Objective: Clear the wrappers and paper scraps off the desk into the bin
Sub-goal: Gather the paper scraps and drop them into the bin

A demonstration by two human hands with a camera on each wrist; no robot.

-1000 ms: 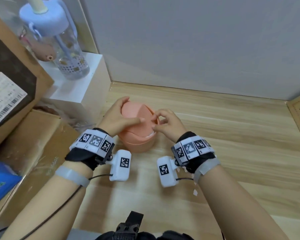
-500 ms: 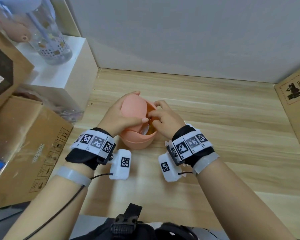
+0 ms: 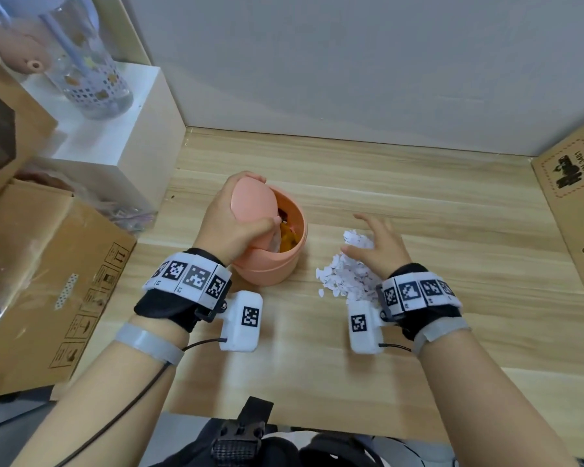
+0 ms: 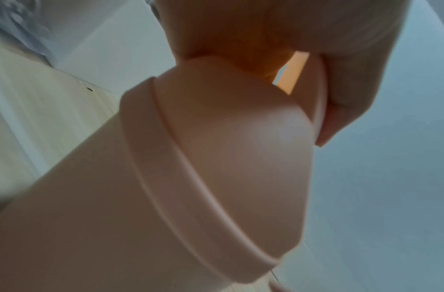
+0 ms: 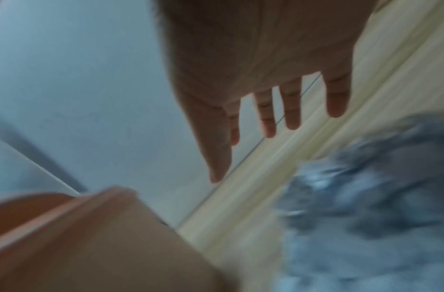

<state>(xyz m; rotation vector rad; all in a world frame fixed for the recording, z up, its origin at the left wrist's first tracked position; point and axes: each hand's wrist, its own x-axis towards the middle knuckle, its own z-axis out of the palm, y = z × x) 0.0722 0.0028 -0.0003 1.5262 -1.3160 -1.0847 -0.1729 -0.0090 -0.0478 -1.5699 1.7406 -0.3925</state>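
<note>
A small pink bin point(image 3: 270, 267) stands on the wooden desk point(image 3: 452, 230). My left hand point(image 3: 226, 217) grips its swing lid point(image 3: 250, 200) and holds it tilted up, so orange wrappers point(image 3: 287, 239) show inside. The left wrist view is filled by the bin point(image 4: 91, 197) and its domed lid point(image 4: 228, 148), with my thumb on the lid's edge. Right of the bin lies a pile of white paper scraps point(image 3: 346, 281). My right hand point(image 3: 378, 244) hovers over the pile, open, fingers spread, holding nothing. In the blurred right wrist view its straight fingers point(image 5: 291, 110) show, with the scraps point(image 5: 366, 217) and bin point(image 5: 91, 237) below.
A cardboard box point(image 3: 48, 281) sits at the desk's left, behind it a white block point(image 3: 115, 146) carrying a clear bottle point(image 3: 91, 72). Another cardboard box point(image 3: 573, 203) leans at the right. A grey wall closes the back. Bare desk lies between the scraps and the right box.
My right hand left the bin's mouth, moved right over the scrap pile and opened. My left hand tipped the lid further up.
</note>
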